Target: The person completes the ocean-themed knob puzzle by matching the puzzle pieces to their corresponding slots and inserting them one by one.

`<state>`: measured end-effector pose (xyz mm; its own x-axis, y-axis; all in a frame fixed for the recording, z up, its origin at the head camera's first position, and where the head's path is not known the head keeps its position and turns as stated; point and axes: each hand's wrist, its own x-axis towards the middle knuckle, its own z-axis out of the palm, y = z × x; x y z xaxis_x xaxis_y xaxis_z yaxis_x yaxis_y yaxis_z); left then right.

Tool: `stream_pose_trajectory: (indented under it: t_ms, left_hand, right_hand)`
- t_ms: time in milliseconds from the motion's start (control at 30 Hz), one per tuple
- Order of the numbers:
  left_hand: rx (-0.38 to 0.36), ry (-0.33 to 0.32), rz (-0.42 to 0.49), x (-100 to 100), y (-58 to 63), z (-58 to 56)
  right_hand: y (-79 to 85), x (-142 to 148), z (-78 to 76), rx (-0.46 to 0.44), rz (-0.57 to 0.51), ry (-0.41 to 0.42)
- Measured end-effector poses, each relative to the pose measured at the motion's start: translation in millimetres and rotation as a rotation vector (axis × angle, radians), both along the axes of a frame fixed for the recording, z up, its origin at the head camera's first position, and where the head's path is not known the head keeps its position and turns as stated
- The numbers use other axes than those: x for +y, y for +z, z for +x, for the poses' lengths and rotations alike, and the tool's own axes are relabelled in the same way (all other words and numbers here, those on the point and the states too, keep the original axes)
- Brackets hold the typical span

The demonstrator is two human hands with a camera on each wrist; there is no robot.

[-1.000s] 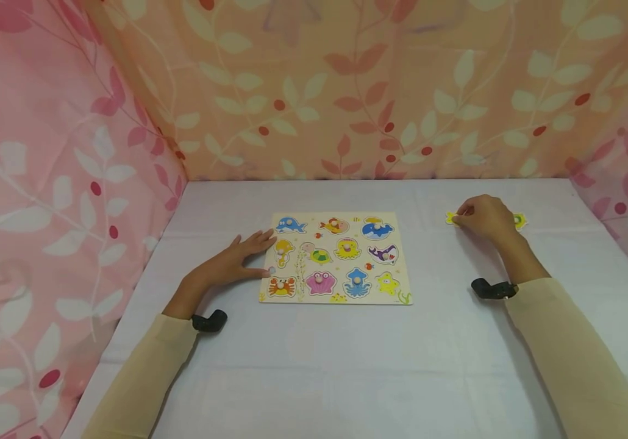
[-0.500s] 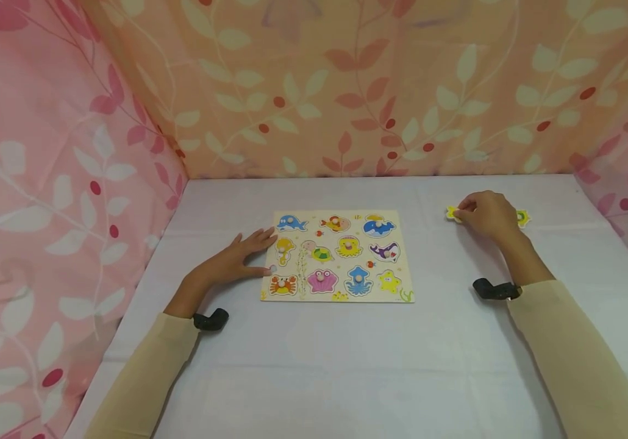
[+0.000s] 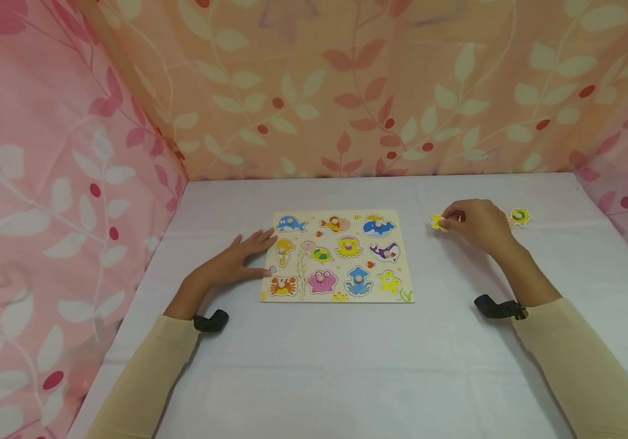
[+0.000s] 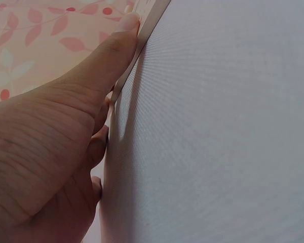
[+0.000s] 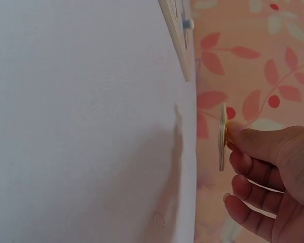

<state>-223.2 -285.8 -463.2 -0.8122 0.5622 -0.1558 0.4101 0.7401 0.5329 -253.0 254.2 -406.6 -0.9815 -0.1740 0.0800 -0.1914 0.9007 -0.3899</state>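
Observation:
In the head view my right hand (image 3: 475, 222) pinches a yellow starfish puzzle piece (image 3: 437, 222) between thumb and fingertips. The right wrist view shows this thin wooden piece (image 5: 222, 139) edge-on, raised off the cloth. My left hand (image 3: 231, 259) lies with fingers spread at the left edge of a wooden peg puzzle board (image 3: 347, 299), thumb (image 4: 106, 58) and fingertips touching it. Knobbed sea-animal pieces sit in the board, among them a red crab (image 3: 283, 285) and a blue squid (image 3: 358, 281). The starfish spot (image 3: 389, 281) and the turtle spot (image 3: 319, 253) show no knobs.
Behind my right hand, a yellow-edged piece with a green middle (image 3: 520, 217) lies on the white cloth (image 3: 347, 366). Patterned curtains hang at the back (image 3: 303, 91) and at both sides. Each wrist wears a small black camera.
My right hand has lifted the starfish piece and carried it a little left. More of the green-centred piece now shows behind it. My left hand stays on the board.

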Motion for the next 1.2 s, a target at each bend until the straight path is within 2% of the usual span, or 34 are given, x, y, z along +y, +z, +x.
stream_pose_trajectory:
  t_ms: [167,333,900,1200]
  left_hand:
    - [-0.001,0.003,-0.006,0.5,1.6,1.1]
    - [-0.001,0.004,-0.004,0.4,2.1,1.5]
    - [0.001,-0.001,0.0,-2.4,-2.5,-1.3]
    - [0.001,-0.004,0.0,-0.2,1.1,-2.1]
  right_hand:
    - [2.8,-10.9,12.1,0.014,-0.009,0.046]
    - [2.9,-21.6,23.8,-0.014,0.009,0.077]
    - [5.8,-59.8,63.0,-0.029,0.049,0.215]
    - [0.7,-73.9,74.0,0.001,0.085,0.265]
